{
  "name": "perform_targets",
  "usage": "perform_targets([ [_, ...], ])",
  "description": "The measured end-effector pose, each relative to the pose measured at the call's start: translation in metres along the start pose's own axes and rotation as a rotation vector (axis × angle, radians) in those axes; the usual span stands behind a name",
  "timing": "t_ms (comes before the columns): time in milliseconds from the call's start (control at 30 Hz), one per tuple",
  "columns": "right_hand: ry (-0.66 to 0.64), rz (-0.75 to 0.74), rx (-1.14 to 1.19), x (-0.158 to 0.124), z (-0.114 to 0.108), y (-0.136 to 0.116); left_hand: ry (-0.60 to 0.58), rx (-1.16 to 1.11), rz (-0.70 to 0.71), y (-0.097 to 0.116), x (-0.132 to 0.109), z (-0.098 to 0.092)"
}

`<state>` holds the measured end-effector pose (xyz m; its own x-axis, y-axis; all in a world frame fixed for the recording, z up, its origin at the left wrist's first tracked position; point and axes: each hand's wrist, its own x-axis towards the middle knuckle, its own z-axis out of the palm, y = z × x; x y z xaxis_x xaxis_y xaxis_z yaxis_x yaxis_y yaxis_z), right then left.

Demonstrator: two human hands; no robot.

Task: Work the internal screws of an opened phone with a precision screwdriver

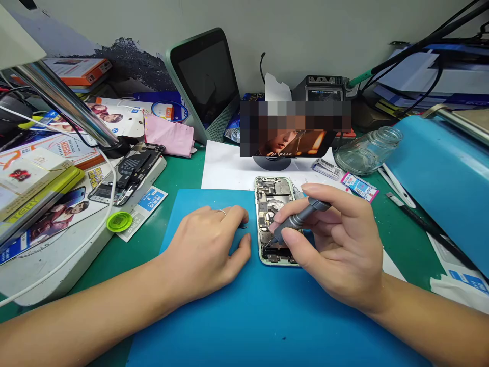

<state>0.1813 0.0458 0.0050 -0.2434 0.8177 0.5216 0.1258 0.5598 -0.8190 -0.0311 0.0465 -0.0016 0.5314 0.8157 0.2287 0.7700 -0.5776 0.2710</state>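
Observation:
An opened phone (263, 219) with its inner parts exposed lies screen-side unseen on the blue mat (229, 326). My right hand (340, 244) grips a grey screwdriver (298, 220), thumb and fingers around its handle. Slanting down to the left, the screwdriver's tip reaches the phone's lower left interior. My right hand hides part of the phone's right side. Just left of the phone, my left hand (210, 244) rests on the mat with its fingers curled. A small dark piece shows by its index finger; what it is I cannot make out.
Behind the phone stands a small screen (294, 145) on a round base. A glass jar (369, 150) and a blue roll (439, 173) are at right. On the left, another opened phone (128, 173) lies by a lamp pole (72, 104) and a green cap (119, 221).

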Motion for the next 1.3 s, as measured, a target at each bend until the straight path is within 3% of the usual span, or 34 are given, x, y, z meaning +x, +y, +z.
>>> perform_targets([
  [1300,0.023,-0.031,-0.053,-0.0036,-0.0010,0.0016,-0.013,-0.127,-0.067,0.0005,0.0051,-0.0023],
])
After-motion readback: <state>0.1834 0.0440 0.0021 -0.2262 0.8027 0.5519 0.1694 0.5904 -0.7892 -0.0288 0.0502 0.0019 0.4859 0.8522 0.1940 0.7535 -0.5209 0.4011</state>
